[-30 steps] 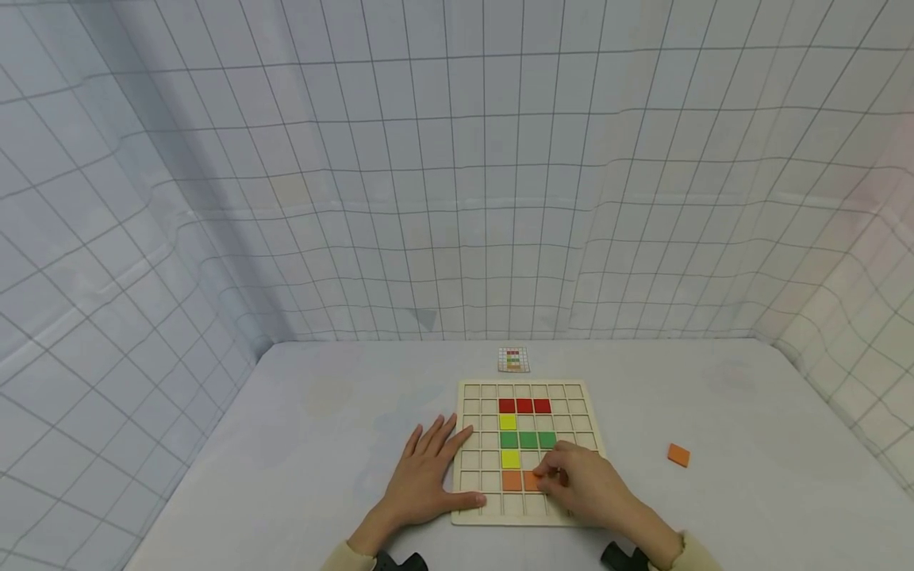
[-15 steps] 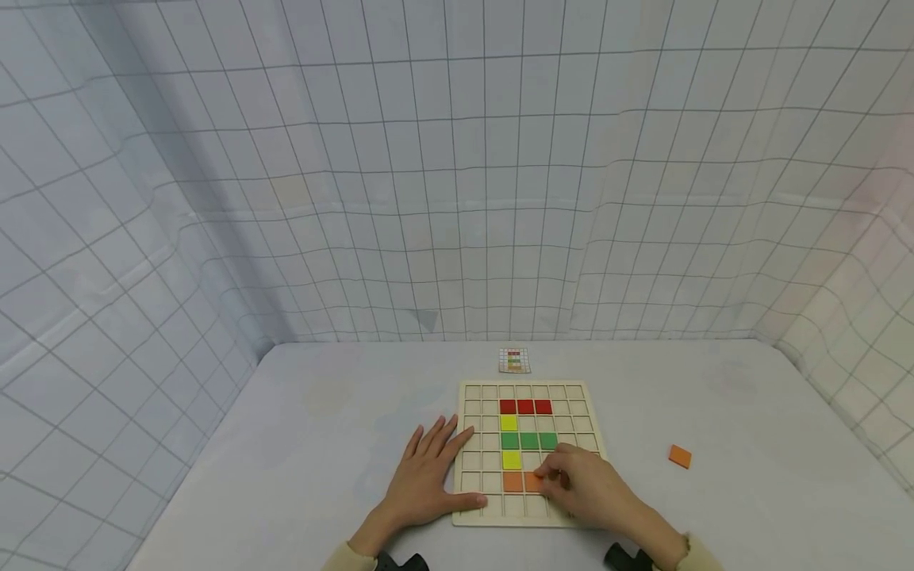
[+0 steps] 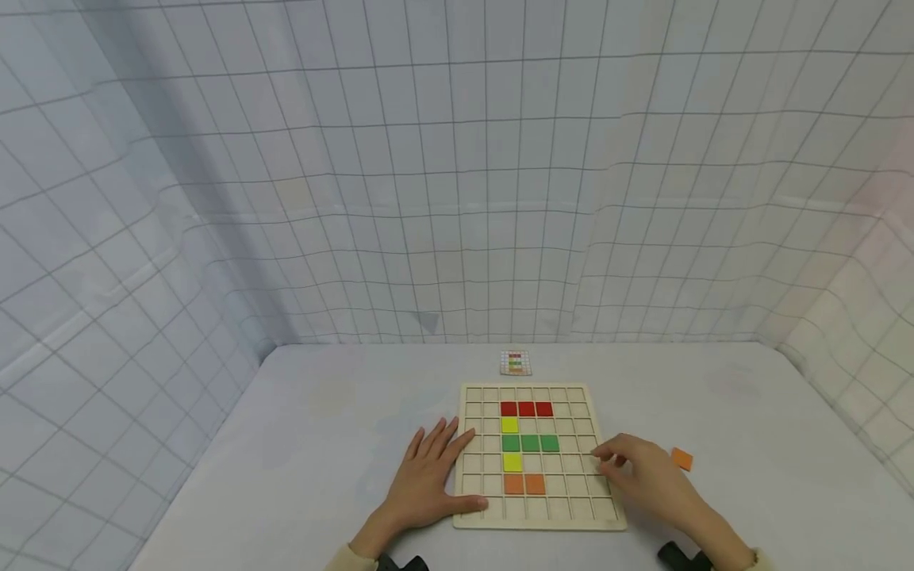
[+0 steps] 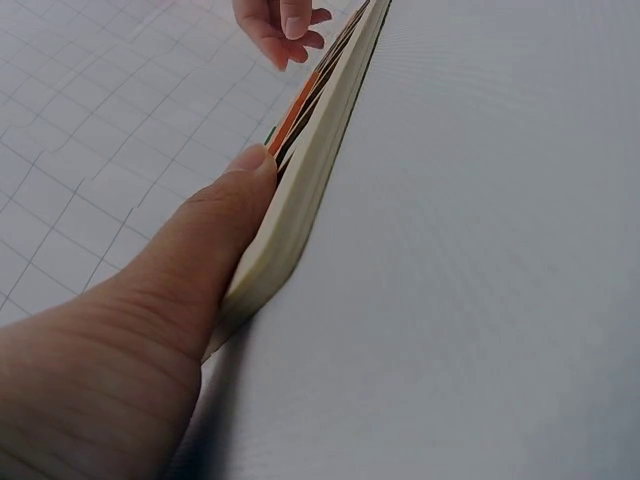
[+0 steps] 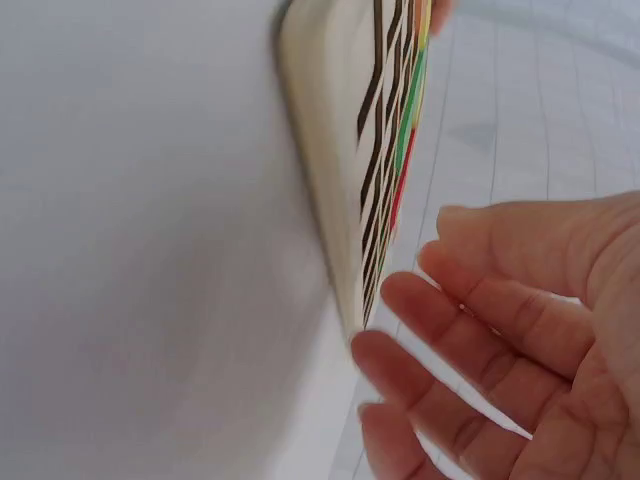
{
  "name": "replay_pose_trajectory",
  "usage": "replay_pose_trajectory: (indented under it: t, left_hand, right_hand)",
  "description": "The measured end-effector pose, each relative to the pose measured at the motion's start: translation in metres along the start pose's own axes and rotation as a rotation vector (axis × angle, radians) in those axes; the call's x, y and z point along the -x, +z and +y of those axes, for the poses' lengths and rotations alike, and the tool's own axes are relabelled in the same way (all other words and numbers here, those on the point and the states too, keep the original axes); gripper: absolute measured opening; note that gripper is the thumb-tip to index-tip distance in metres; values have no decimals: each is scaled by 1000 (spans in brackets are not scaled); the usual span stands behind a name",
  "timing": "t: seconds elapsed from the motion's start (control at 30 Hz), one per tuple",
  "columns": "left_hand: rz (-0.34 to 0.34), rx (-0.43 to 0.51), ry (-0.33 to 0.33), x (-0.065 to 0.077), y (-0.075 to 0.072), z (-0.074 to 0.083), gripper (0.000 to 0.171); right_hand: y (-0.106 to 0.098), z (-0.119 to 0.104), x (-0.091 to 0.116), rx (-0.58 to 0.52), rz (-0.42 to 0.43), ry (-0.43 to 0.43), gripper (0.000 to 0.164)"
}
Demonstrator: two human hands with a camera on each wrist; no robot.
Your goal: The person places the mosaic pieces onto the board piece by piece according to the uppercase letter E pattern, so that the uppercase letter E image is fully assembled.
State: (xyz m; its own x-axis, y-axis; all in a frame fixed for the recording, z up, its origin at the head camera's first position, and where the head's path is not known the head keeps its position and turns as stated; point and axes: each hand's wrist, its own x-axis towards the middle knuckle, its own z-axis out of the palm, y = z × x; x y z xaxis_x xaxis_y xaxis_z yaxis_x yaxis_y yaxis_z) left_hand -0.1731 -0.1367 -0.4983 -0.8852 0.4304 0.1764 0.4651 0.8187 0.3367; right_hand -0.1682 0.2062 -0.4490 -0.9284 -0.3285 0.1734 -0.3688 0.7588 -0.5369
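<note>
A cream grid board (image 3: 539, 524) lies on the white table. In its cells sit three red tiles (image 3: 526, 409), three green tiles (image 3: 530, 443), two yellow tiles (image 3: 512, 462) and two orange tiles (image 3: 534, 484). My left hand (image 3: 424, 484) rests spread over the board's left edge, its thumb on the near left corner. Over the right edge hovers my right hand (image 3: 646, 476), fingers loosely bent and nothing between them. A loose orange tile (image 3: 681, 458) lies on the table just beyond that hand. The right wrist view shows the fingertips (image 5: 400, 290) apart from the thumb.
A small printed card (image 3: 516, 362) with a coloured grid pattern lies behind the board. White checked cloth (image 3: 457, 198) hangs at the back and both sides of the table.
My right hand has let go of the second orange tile, which stays in its cell, and moved right to the board's edge. The left hand stays put.
</note>
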Motion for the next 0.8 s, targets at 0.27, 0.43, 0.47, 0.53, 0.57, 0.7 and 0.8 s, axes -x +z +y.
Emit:
replay_pose_trajectory:
  t: [0.27, 0.43, 0.47, 0.53, 0.57, 0.7, 0.8]
  left_hand:
    - [-15, 2, -14, 1, 0, 0, 98]
    - [-26, 7, -25, 0, -1, 0, 98]
    - [-28, 8, -26, 0, -1, 0, 98]
    - [-29, 9, -28, 0, -1, 0, 98]
    - [-26, 10, -25, 0, -1, 0, 98]
    - [-5, 5, -9, 0, -1, 0, 97]
    - [8, -1, 1, 0, -1, 0, 97]
  right_hand:
    - [-26, 42, 14, 214, 76, 197, 29]
    - [-37, 64, 19, 312, 55, 208, 49]
    - [-39, 68, 20, 315, 42, 213, 51]
    - [-41, 72, 22, 301, 20, 220, 51]
    - [-42, 74, 23, 291, 13, 223, 50]
    - [-42, 75, 25, 266, 29, 204, 36]
    - [-42, 74, 24, 268, 37, 196, 25]
